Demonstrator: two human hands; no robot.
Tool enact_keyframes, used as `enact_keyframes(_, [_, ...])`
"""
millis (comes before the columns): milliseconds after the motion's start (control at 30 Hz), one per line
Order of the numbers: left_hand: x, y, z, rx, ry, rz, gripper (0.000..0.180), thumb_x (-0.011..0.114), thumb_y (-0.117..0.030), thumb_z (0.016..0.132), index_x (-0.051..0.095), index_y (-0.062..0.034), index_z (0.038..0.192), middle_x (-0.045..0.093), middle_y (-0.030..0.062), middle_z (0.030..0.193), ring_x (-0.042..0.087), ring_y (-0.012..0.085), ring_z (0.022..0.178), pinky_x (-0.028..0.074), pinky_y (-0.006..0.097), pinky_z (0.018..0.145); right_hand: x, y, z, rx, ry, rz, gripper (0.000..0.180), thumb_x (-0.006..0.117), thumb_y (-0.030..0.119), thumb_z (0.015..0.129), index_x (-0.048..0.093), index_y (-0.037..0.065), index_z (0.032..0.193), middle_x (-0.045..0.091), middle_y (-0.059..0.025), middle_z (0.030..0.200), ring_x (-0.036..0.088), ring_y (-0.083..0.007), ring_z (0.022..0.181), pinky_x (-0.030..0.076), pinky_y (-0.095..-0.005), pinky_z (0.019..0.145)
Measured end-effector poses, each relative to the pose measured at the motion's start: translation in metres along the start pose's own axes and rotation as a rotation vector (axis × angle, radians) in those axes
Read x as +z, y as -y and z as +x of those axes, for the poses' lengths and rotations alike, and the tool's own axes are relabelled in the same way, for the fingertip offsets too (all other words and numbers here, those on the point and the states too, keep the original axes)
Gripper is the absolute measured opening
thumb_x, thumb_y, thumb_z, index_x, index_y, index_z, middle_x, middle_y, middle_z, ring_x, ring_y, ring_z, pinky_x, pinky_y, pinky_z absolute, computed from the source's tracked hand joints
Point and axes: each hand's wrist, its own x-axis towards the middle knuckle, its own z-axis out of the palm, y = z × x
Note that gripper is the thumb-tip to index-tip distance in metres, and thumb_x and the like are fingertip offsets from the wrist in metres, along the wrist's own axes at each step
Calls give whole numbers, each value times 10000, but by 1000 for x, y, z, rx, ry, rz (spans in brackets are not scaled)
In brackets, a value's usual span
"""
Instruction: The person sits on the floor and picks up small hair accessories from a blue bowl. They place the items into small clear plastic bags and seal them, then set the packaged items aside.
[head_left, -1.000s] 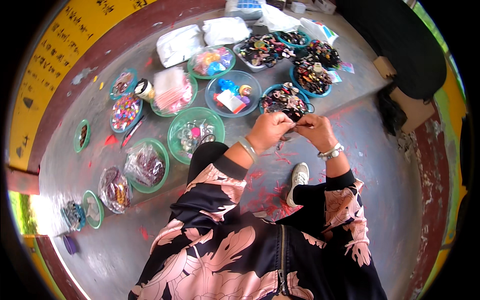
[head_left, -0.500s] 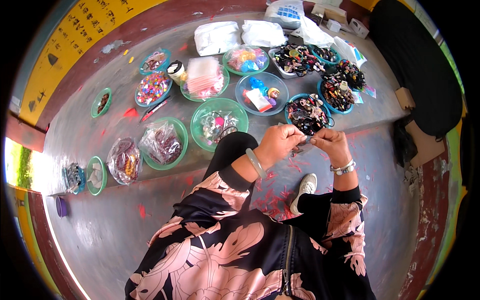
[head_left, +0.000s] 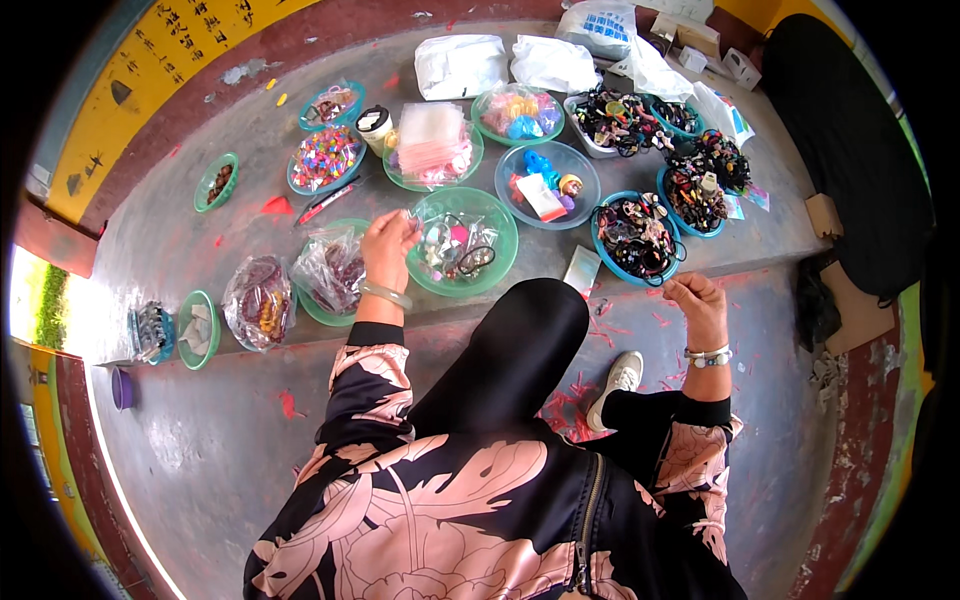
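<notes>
My left hand [head_left: 386,250] is closed in a pinch at the left rim of a green bowl [head_left: 463,285], which holds small ornaments, clear packets and a dark band. Something small and clear shows at its fingertips, too small to name. Well to the right, my right hand [head_left: 700,308] pinches at the near edge of a blue bowl [head_left: 602,246] heaped with dark hair ties [head_left: 638,232]. A dark strand reaches its fingertips, but whether it is held is unclear. Between the two bowls a clear flat packet [head_left: 582,270] lies at the ledge's edge.
A clear bowl [head_left: 510,205] and a bowl with stacked clear bags [head_left: 432,140] stand behind. At the left are colourful beads [head_left: 327,157], a lidded cup [head_left: 374,126] and bagged goods [head_left: 258,300]. White bags [head_left: 460,68] line the back. Red scraps [head_left: 570,405] litter the lower floor.
My hands were together in front of the hair-tie bowl. They have parted: the left moved left to the green bowl, the right slightly right. The head view has shifted a little.
</notes>
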Motion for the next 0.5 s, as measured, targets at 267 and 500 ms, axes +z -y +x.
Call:
enact_keyframes(267, [-29,97,24,-397,-91,-231,103,546,-74,834,515,4,895,562,98,866,576,223,836,516,317,737,20,-2,13,33,51,-64,81,653,69,760,633,-9,758,597,-14,658,527,-63,615,405,-192,550])
enact_keyframes(500, [-30,151,36,-568,-251,-339,166,515,-75,849,465,13,981,495,109,887,508,215,820,504,359,793,29,-2,19,35,87,-124,93,632,77,769,621,-13,748,575,4,647,488,-44,610,380,-186,543])
